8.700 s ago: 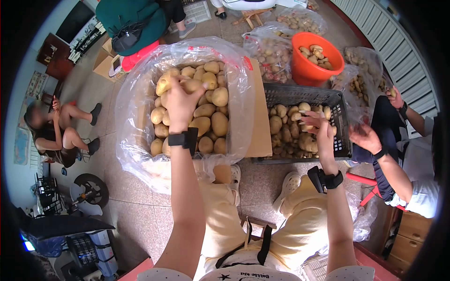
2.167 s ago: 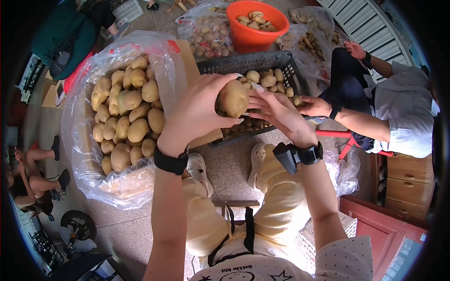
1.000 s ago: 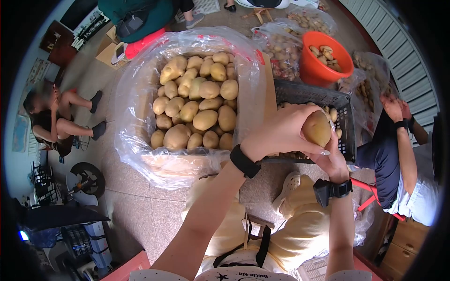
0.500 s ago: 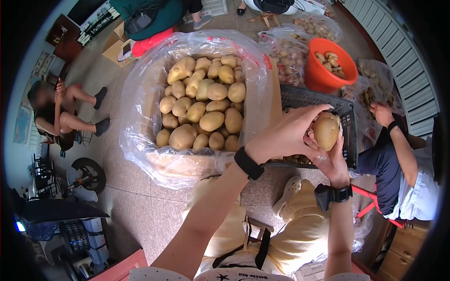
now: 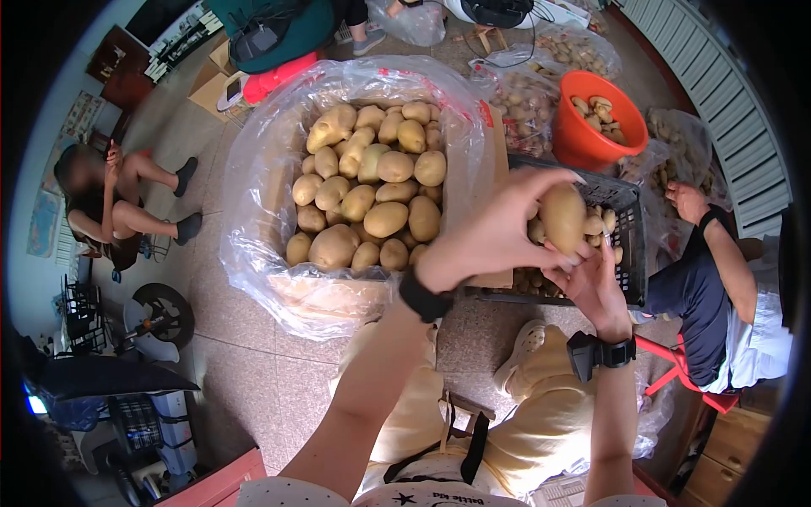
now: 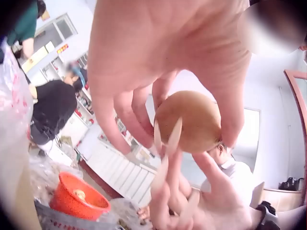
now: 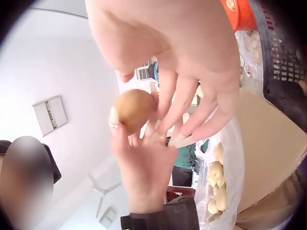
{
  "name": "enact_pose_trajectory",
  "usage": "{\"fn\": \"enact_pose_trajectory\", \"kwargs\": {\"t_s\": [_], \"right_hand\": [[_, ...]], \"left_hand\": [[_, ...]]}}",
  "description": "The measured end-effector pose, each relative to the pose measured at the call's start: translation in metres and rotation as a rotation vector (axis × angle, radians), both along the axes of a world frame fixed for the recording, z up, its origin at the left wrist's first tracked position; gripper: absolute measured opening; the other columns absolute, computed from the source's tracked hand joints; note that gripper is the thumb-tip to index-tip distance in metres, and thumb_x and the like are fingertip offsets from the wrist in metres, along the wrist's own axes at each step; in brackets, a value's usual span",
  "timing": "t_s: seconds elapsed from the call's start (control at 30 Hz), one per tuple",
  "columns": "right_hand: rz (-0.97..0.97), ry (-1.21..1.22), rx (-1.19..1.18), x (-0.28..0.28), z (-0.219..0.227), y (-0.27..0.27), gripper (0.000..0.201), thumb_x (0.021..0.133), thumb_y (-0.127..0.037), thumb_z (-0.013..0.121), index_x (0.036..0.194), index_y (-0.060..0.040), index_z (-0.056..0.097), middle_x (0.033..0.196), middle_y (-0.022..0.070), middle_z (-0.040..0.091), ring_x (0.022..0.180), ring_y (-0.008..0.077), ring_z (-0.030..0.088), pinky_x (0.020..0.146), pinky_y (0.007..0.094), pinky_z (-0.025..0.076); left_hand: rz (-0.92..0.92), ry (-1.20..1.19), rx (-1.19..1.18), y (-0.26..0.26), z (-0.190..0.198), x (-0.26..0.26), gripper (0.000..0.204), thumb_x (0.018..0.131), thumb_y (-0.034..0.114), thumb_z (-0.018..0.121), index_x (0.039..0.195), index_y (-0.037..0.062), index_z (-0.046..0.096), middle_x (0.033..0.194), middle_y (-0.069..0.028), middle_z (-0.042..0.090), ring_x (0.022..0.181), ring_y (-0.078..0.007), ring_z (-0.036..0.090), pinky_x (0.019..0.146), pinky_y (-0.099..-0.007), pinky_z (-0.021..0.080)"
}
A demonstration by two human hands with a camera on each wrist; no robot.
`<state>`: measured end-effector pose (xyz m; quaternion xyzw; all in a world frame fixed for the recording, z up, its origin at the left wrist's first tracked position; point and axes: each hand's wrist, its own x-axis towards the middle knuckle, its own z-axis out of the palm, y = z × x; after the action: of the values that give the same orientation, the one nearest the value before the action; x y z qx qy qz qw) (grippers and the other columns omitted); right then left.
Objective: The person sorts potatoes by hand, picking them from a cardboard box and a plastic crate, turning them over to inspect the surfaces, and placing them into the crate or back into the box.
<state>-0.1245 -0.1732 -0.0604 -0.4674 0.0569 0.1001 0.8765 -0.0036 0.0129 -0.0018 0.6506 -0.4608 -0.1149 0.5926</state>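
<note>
Above the black crate (image 5: 630, 224), a potato (image 5: 562, 215) is held up in the air, its long axis seeming in the head view to run from the crate's near side toward its far side. The left hand (image 5: 498, 224) comes in from the crate's left and grasps it, thumb toward the near side and fingers toward the far side; it is the nearer of the two hands, with the potato off to its right. Over the crate's near right part is the right hand (image 5: 600, 291), its fingers extended and wrapped round nothing, so the potato lies beyond it, away from the wearer. In the left wrist view those fingers overlap the potato's lower part, but I cannot tell whether they touch it or only pass in front. Inside the crate, small potatoes (image 5: 598, 221) show past the held one. Left of the crate, a box with a clear plastic liner (image 5: 253, 198) is heaped with larger potatoes (image 5: 385, 219). Beyond the crate's far side, an orange bucket (image 5: 579, 150) holds more, and to the crate's right another person's hand (image 5: 688, 203) is beside a bag of potatoes (image 5: 670, 128).
</note>
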Motion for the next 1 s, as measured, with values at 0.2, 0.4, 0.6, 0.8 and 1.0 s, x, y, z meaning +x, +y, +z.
{"fn": "enact_pose_trajectory", "kwargs": {"t_s": [0.2,0.4,0.6,0.8,1.0], "right_hand": [[-0.008,0.03,-0.105,-0.002,0.015,-0.001,0.07,0.097,-0.057,0.024,0.138,-0.0017,0.041,0.133,0.0147,0.051,0.12,0.0237,0.049,0.102,0.0386,0.037],[-0.005,0.02,-0.103,-0.003,0.017,-0.004,0.069,0.097,-0.055,0.024,0.138,-0.0015,0.04,0.133,0.0156,0.051,0.121,0.0231,0.049,0.101,0.0366,0.038],[-0.004,0.006,-0.102,0.002,0.017,0.0,0.068,0.098,-0.054,0.025,0.138,-0.0014,0.041,0.132,0.0152,0.052,0.12,0.0231,0.049,0.102,0.0376,0.038],[-0.009,0.008,-0.094,0.001,0.018,0.0,0.066,0.099,-0.052,0.025,0.137,-0.002,0.041,0.131,0.0141,0.053,0.119,0.022,0.049,0.101,0.0371,0.038],[-0.246,0.092,-0.236,0.0,0.005,-0.025,0.047,0.1,-0.036,0.037,0.131,-0.0029,0.049,0.121,0.0091,0.061,0.108,0.0163,0.057,0.093,0.0297,0.044]], "left_hand": [[0.827,-0.203,0.912,0.11,0.032,0.022,0.069,0.061,0.026,0.081,0.12,0.0023,0.056,0.113,-0.018,0.062,0.106,-0.034,0.059,0.09,-0.0395,0.047],[1.172,0.087,1.229,0.214,-0.03,0.05,0.078,0.059,0.043,0.08,0.12,0.0007,0.057,0.116,-0.0225,0.061,0.112,-0.0353,0.056,0.095,-0.0402,0.045],[1.149,0.014,1.199,0.232,-0.068,0.069,0.076,0.064,0.05,0.078,0.122,0.0046,0.057,0.123,-0.0209,0.056,0.113,-0.0359,0.055,0.095,-0.0427,0.044],[1.344,-0.038,1.067,0.224,-0.045,0.052,0.056,0.07,0.04,0.077,0.115,0.0097,0.063,0.114,-0.017,0.06,0.104,-0.035,0.06,0.089,-0.0435,0.048],[1.328,-0.615,0.582,0.131,0.01,0.039,0.022,0.081,0.009,0.06,0.102,0.0085,0.062,0.097,-0.0151,0.059,0.09,-0.0338,0.059,0.079,-0.0436,0.047]]}}
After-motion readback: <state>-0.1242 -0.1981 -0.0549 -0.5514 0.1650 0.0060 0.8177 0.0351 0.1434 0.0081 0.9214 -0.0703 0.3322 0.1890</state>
